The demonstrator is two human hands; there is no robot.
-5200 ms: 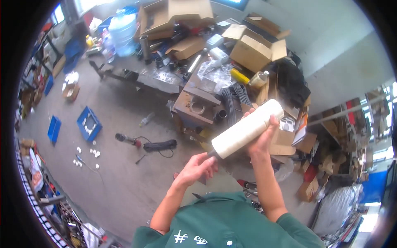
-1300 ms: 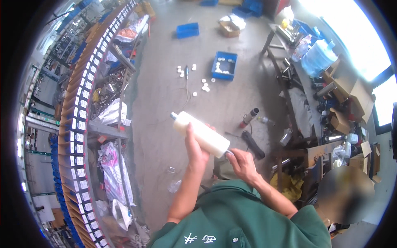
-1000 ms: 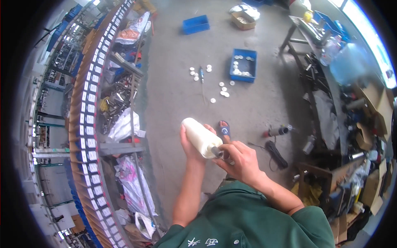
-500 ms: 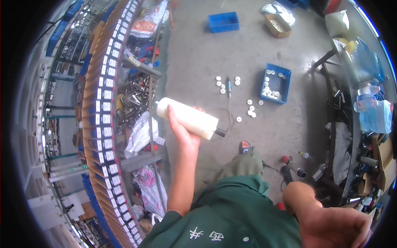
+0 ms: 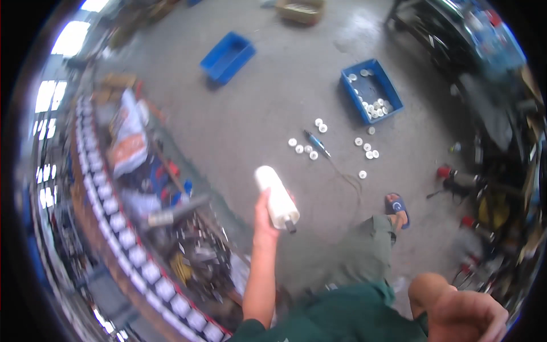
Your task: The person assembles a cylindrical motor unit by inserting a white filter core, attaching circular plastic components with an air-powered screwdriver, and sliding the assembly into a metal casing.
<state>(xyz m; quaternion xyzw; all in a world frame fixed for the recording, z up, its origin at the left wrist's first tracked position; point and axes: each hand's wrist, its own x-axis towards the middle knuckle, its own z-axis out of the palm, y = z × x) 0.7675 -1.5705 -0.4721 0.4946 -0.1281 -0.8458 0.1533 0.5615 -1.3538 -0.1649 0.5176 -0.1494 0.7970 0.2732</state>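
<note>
My left hand (image 5: pixel 265 215) is closed around a white cylindrical roller (image 5: pixel 277 198) with a short dark shaft at its lower end. The roller is held tilted above the floor, its shaft end toward me. At the lower right, my right hand (image 5: pixel 470 313) is raised with loosely curled fingers, and nothing shows in it. Past the roller, a slim blue hand tool (image 5: pixel 317 143) lies on the floor with a thin cord trailing from it. Small white round discs (image 5: pixel 308 149) lie scattered on both sides of the tool.
A blue bin (image 5: pixel 393 91) holding several white discs stands beyond the tool. Another blue bin (image 5: pixel 229 59) is farther left, and a tan box (image 5: pixel 301 12) is at the back. Cluttered shelving (image 5: pixel 134 251) runs along the left. A dark bench (image 5: pixel 421 34) and red-capped cylinders (image 5: pixel 456 174) are at right.
The view has swung round. The roller, still in my left hand, has turned from lying nearly crosswise to pointing more away from me. My right hand stays at the lower right.
</note>
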